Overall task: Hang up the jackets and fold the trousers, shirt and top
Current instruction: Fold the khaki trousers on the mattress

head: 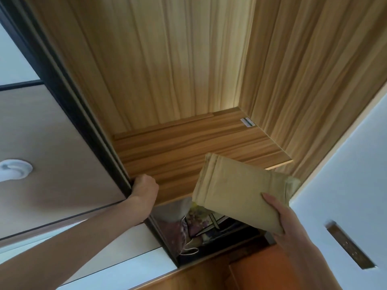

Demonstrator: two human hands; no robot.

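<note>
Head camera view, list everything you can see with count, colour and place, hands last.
Folded khaki-yellow garment: one, lower right, held before the shelf.
Wood-grain wardrobe shelf: one, brown, centre.
Sliding wardrobe door with dark frame: one, grey-brown, left.
Patterned fabric items: several, mixed colours, compartment below the shelf.
White door with recessed wooden handle: one, right.
Left hand: grips the sliding door's edge.
Right hand: holds the garment.
</note>
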